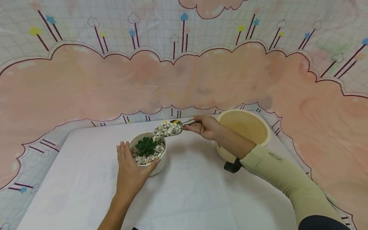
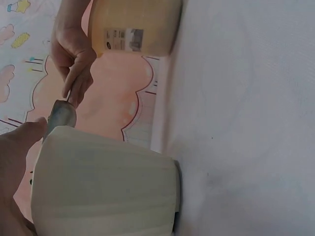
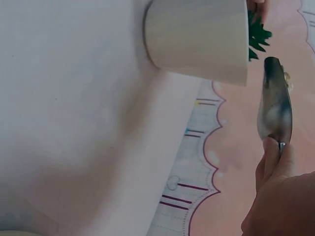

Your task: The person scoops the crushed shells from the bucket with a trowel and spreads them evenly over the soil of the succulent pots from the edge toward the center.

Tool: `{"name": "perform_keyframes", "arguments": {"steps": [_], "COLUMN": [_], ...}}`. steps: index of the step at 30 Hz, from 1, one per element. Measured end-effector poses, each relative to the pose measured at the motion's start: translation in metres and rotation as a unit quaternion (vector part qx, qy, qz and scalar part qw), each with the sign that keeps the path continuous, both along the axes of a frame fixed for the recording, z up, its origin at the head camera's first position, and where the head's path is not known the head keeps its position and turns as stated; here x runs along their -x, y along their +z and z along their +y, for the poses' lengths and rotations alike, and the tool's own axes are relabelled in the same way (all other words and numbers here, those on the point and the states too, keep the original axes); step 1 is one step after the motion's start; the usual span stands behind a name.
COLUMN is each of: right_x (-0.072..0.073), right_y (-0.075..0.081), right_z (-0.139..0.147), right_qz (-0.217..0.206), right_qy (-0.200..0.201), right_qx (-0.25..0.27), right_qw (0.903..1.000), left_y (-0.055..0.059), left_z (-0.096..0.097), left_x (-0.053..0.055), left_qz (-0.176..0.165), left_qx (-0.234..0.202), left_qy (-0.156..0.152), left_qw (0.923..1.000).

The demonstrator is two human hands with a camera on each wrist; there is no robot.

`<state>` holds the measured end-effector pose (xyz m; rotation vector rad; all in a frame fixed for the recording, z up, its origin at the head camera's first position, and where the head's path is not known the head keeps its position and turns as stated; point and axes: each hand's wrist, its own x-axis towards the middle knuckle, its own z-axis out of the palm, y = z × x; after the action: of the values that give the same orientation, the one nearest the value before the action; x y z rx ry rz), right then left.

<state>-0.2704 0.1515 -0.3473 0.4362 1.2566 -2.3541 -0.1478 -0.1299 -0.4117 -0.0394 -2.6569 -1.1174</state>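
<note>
A white flower pot (image 1: 157, 170) stands on the table, holding a green succulent (image 1: 146, 146) bedded in pale pebbles (image 1: 148, 157). Around its near left side my left hand (image 1: 131, 171) holds the pot, thumb on one side and fingers on the other. My right hand (image 1: 207, 127) pinches the handle of a metal scoop (image 3: 275, 105) heaped with pale and some yellow pebbles (image 1: 168, 128). The scoop's tip is right over the pot's far right rim, tilted toward the pot. In the left wrist view the pot wall hides the plant.
Behind my right forearm is a cream bucket (image 1: 268, 134), with a label (image 2: 124, 39) on its side. A black piece (image 1: 233, 166) shows below the forearm by the sleeve. The white-covered table (image 1: 195, 191) ends at a patterned cloth backdrop (image 1: 143, 83).
</note>
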Motion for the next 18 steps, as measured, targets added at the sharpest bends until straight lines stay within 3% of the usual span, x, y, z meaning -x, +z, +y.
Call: {"name": "perform_keyframes", "arguments": {"steps": [11,18], "right_x": [0.004,0.006], "right_y": [-0.014,-0.013], "right_z": [-0.010,0.000], "right_qz": [-0.008,0.001], "right_qy": [0.001,-0.016], "right_qx": [-0.007,-0.019], "right_qw": [0.9999,0.9997], "left_y": [-0.006,-0.010], "left_z": [-0.004,0.000], "left_x": [0.003,0.009], "left_qz": [-0.004,0.008], "left_qx": [-0.007,-0.008], "left_qy": [0.015,0.010], "left_qw": [0.9999,0.9999]}}
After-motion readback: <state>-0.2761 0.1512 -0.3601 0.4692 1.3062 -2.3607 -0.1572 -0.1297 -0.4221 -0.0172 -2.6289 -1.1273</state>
